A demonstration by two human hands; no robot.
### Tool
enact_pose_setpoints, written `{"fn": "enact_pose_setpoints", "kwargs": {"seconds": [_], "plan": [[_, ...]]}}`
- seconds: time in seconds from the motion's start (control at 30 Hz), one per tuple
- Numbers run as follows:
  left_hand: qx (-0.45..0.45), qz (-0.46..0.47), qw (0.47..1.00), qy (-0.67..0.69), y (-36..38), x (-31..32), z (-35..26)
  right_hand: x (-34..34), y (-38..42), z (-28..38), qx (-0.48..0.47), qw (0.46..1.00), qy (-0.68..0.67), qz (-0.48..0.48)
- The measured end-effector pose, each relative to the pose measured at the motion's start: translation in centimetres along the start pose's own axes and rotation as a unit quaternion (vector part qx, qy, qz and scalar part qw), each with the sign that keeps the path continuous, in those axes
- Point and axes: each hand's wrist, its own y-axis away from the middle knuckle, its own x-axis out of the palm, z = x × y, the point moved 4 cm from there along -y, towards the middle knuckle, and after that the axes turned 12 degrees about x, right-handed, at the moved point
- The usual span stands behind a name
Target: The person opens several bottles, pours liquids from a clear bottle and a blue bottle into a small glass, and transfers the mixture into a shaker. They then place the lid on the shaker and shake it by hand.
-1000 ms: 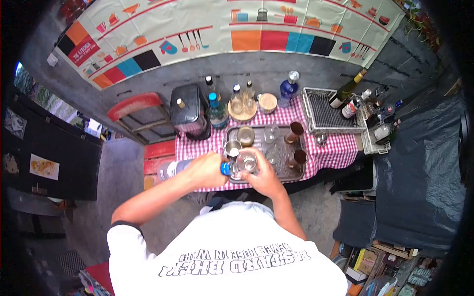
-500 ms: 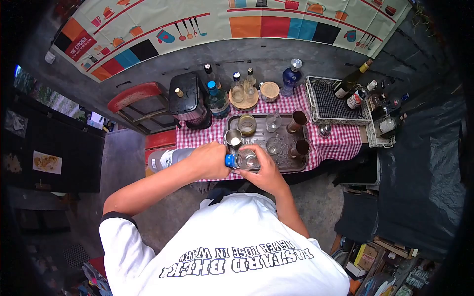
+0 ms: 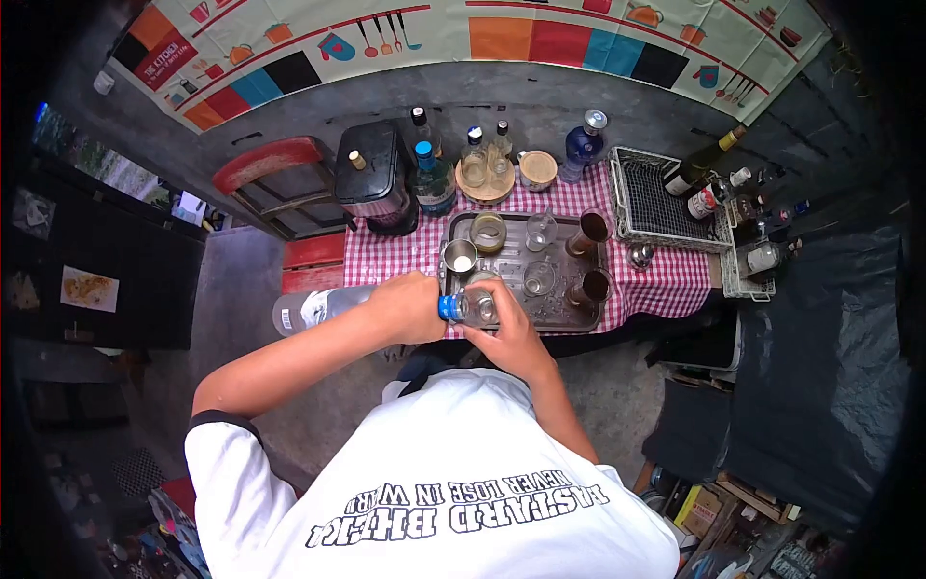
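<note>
My left hand (image 3: 409,307) is wrapped round a clear glass bottle (image 3: 333,307) near its neck. The bottle lies tipped over sideways, its base out to the left and its blue-banded neck (image 3: 449,308) pointing right. At the mouth of the bottle, my right hand (image 3: 511,333) holds a small clear glass (image 3: 478,307) between thumb and fingers. Just beyond my hands stands a metal jigger-like cup (image 3: 460,256) on a dark tray (image 3: 569,322). Also on the tray are a glass with yellowish contents (image 3: 488,233), clear glasses (image 3: 539,278) and two dark brown-looking tumblers (image 3: 589,287).
A checked cloth (image 3: 386,261) covers the table. Along the back stand a black machine (image 3: 370,174), a blue-capped bottle (image 3: 434,183), a wooden board (image 3: 483,191) with small bottles, a lidded jar (image 3: 537,171) and a blue bottle (image 3: 585,147). A wire basket (image 3: 666,232) is at right.
The view has shifted slightly. The bottle's base has swung a little further left, and a glass rim now shows behind my right fingers. Both hands keep their hold.
</note>
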Motion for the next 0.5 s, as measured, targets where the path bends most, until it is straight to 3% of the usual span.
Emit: {"fn": "enact_pose_setpoints", "kwargs": {"seconds": [0.5], "plan": [[-0.023,0.066,0.997,-0.044,-1.2,1.3,1.1,1.0,0.2,-1.4,0.020,1.000,-0.011,-0.017]]}}
